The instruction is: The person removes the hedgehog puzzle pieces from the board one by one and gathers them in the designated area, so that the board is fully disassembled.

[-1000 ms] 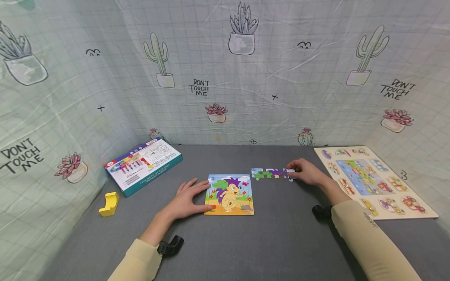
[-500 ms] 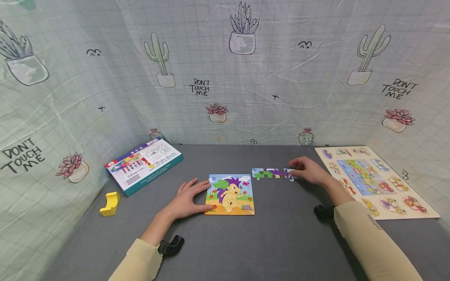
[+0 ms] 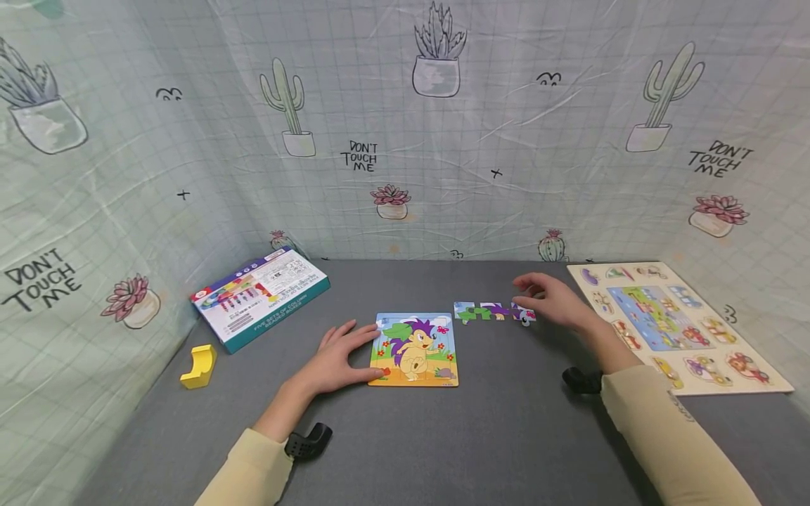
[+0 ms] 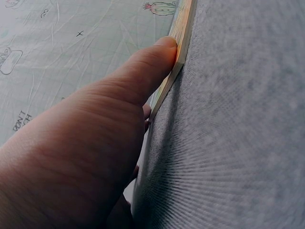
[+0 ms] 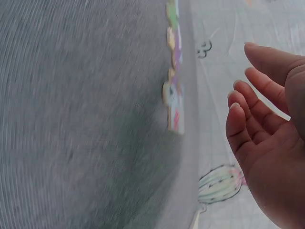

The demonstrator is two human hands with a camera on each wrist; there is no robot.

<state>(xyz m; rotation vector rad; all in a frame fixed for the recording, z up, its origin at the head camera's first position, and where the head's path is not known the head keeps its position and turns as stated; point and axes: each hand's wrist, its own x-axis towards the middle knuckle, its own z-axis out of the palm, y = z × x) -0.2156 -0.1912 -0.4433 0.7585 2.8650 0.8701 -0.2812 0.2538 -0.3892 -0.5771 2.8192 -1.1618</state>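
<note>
A square hedgehog puzzle (image 3: 413,350) lies flat on the grey table. My left hand (image 3: 338,360) rests at its left side, thumb on the lower left corner and fingertips by the upper left edge. The left wrist view has the thumb (image 4: 157,57) pressed on the puzzle's rim. To the puzzle's upper right, jigsaw pieces (image 3: 491,311) lie in a row, green, purple and white. Over the right end of that row hovers my right hand (image 3: 552,301), holding nothing. Its fingers are loosely bent, apart from the rightmost piece (image 5: 175,107) in the right wrist view.
A large wooden picture board (image 3: 677,327) lies at the right, partly behind the right sleeve. On the left are a boxed bead set (image 3: 259,299) and a yellow curved block (image 3: 199,367). A curtain printed with cacti (image 3: 436,140) surrounds the table.
My right hand has let go of the rightmost jigsaw piece and lifted slightly away, so more of that piece shows. The left hand and the puzzle stay in place.
</note>
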